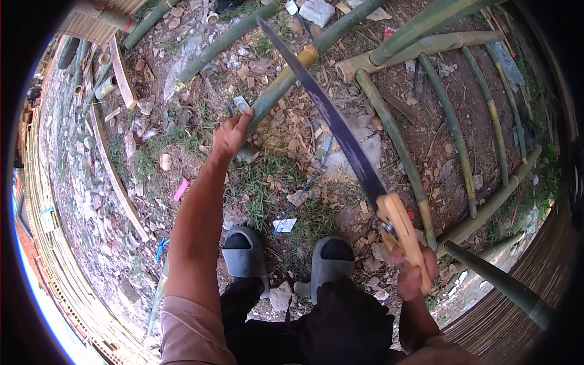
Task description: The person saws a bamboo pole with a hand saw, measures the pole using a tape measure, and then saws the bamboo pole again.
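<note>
My right hand is wrapped round the wooden handle of a hand saw. The saw's long, dark, curved blade runs up and to the left, and its upper part crosses over a green bamboo pole near a yellowish stretch of it. My left hand grips the near end of that pole, thumb on top and the other fingers hidden behind or under it. Below my left hand, a short bamboo end shows close to the grass.
A ladder-like bamboo frame lies at the right. Another bamboo pole angles across the upper left, near a curved split strip. Wood chips, stones and a blue cord litter the ground ahead of my grey slides.
</note>
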`<state>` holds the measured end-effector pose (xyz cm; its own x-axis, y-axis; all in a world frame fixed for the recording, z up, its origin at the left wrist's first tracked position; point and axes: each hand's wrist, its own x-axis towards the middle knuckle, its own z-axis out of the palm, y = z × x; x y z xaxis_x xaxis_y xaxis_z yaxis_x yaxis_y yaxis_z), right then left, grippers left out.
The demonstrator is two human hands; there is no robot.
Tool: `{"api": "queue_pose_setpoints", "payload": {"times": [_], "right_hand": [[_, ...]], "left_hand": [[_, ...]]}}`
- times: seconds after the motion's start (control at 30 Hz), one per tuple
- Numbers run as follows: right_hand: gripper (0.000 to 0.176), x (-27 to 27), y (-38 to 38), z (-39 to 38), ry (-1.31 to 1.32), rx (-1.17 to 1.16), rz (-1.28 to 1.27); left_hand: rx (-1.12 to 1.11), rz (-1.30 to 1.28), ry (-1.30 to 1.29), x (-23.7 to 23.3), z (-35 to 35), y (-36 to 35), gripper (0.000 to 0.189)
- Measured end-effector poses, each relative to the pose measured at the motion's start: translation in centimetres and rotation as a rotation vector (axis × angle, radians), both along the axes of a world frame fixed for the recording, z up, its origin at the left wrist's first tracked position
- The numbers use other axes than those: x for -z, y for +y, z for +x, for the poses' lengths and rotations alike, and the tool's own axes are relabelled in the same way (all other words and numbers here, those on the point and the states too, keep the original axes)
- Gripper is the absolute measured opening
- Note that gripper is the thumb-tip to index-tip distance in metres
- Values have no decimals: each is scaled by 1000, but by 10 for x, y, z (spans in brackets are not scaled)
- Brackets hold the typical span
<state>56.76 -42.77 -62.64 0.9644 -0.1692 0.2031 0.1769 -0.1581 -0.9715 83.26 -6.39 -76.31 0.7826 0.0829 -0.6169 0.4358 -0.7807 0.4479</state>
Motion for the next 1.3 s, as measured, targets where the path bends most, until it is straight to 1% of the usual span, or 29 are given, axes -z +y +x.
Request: {"api": "queue_pose_setpoints", "payload": {"times": [0.03,0.07,0.1,0.17,0.2,0.27,0.3,0.33,0.4,0.57,0.7,0.77,0.8,0.87,0.93,1.0,1.03,1.07,1.1,1.13,1.17,1.23,1.27,1.3], "right_hand": [[34,21,19,20,-55,-12,102],[32,31,33,36,-11,-32,112],[29,44,45,49,-12,-49,83],[38,60,55,62,100,-138,-39],[38,65,59,70,103,-163,-40],[32,72,68,80,62,-173,-109],[32,74,68,82,63,-178,-111],[30,77,67,85,26,-193,-117],[29,82,67,91,-18,-212,-115],[26,87,50,70,-62,-277,-86],[29,68,10,34,-71,-283,-88],[33,56,3,20,92,-237,9],[32,65,5,25,21,-278,-29],[27,79,39,66,-92,-304,-97],[26,83,71,110,22,-277,-148],[27,86,72,107,16,-273,-151],[29,84,68,102,15,-264,-164],[34,82,49,88,-77,-295,-205],[35,79,27,61,-52,-257,-173],[36,74,13,37,-6,-222,-142],[36,72,15,38,10,-237,-140],[36,66,20,45,3,-322,-95],[33,78,45,68,-31,-298,-96],[27,82,77,107,-154,-268,-204]], "left_hand": [[10,49,-92,2,-2,-1,73],[18,97,-176,7,-6,-2,73],[-1,93,-159,8,-9,-3,73],[53,76,-126,2,-5,-2,72],[59,97,-123,1,-6,-3,70],[54,75,-107,-3,-8,-2,70],[73,46,-101,-2,-5,-2,70],[64,52,-152,0,-8,-3,69],[88,80,-171,3,-7,-1,68],[130,99,-269,10,-12,2,69],[84,17,-145,3,-5,1,70],[116,57,-171,4,-8,0,72],[106,75,-231,4,-11,-2,74],[137,101,-255,11,-11,3,74],[162,129,-276,13,-8,4,74],[93,28,-200,6,-8,3,71],[85,19,-174,9,-18,2,71],[128,40,-225,10,-21,3,70],[158,69,-306,10,-13,5,70],[163,72,-228,6,-11,5,66],[150,72,-210,2,-13,4,66],[195,167,-188,-3,-12,-7,56],[197,164,-231,-2,-13,-7,49],[194,161,-247,-2,-10,-8,49]]}}
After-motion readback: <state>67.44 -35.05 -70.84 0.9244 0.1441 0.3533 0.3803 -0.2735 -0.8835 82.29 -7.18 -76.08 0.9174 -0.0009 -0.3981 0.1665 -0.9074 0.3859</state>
